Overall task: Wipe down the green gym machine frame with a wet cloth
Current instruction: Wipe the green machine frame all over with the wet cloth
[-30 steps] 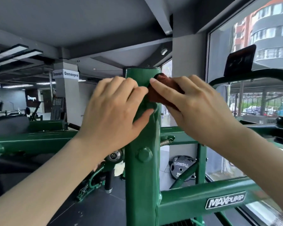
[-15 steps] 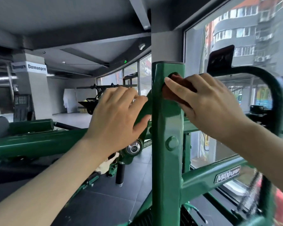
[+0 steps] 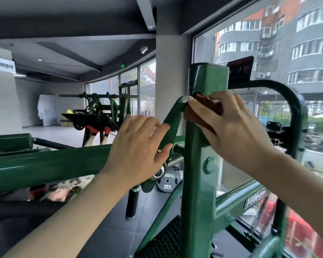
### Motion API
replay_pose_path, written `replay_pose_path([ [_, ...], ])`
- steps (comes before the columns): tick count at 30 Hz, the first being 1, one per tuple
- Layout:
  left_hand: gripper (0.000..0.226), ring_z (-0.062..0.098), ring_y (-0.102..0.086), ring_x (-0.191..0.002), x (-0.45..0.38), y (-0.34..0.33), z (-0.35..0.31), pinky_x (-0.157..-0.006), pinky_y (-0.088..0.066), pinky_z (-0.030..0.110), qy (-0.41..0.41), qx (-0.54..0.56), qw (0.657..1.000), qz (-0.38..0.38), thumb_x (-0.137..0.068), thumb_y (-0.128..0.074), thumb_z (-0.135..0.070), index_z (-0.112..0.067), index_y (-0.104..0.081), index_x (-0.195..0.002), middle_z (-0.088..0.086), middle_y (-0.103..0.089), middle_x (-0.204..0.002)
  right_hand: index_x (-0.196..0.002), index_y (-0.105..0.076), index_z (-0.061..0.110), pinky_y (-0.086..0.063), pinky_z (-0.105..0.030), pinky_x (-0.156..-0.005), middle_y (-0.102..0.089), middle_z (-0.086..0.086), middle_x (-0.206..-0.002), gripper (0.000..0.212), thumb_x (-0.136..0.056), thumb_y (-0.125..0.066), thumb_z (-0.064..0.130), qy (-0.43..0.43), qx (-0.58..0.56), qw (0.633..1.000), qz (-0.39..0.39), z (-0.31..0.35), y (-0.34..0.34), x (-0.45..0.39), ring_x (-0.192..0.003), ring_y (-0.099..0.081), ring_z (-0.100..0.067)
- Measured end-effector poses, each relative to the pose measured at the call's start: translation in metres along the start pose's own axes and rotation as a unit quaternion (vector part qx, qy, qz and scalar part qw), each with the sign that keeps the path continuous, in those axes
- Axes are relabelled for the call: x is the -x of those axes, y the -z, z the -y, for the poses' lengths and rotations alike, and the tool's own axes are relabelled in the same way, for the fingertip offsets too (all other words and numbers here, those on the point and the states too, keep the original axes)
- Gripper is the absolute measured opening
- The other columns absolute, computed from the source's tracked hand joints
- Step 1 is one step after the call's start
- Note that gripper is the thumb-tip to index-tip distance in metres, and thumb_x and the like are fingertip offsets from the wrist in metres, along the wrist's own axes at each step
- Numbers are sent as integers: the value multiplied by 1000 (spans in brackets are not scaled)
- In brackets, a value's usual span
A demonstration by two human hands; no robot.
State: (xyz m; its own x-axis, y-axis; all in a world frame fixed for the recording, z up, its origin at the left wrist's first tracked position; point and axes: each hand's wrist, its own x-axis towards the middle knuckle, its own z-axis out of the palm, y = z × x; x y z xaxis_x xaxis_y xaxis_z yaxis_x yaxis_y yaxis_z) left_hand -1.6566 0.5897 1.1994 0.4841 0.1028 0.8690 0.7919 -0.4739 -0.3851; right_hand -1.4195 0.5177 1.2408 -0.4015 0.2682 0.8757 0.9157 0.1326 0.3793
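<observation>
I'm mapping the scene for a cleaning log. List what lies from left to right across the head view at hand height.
Green horizontal bar → left hand → slanted green arm → brown cloth on the green upright post → right hand → curved black bar.

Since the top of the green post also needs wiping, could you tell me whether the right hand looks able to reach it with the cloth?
Probably yes: the right hand presses the cloth just below the post's top, with nothing between.
</observation>
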Motion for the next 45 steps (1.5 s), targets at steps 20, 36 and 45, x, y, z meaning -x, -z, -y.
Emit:
replay_pose_path([
  [20,58,32,-55,-126,95,-56,80,-117,-38,54,-34,141,986,76,-95,-55,-54,-11,-63,-134,10,-62,-130,-146,-59,13,-62,-55,-70,-56,-18,-115,46,-101,-61,26,-178,59,980,61,151,-49,33,-99,-56,-38],
  [36,66,28,-49,-143,102,-87,49,-122,-32,55,-29,109,991,72,-100,-58,-53,-9,-53,-149,6,-60,-147,-122,-68,3,-56,-49,-75,-63,-21,-114,37,-85,-72,0,-250,0,967,37,184,-111,66,-92,-57,-39],
  [45,64,29,-49,-142,102,-86,48,-124,-28,53,-37,91,992,78,-100,-62,-51,-7,-56,-146,7,-62,-144,-129,-70,5,-48,-38,-81,-67,-19,-120,39,-90,-63,1,-270,-31,962,-21,181,-125,73,-93,-60,-38],
])
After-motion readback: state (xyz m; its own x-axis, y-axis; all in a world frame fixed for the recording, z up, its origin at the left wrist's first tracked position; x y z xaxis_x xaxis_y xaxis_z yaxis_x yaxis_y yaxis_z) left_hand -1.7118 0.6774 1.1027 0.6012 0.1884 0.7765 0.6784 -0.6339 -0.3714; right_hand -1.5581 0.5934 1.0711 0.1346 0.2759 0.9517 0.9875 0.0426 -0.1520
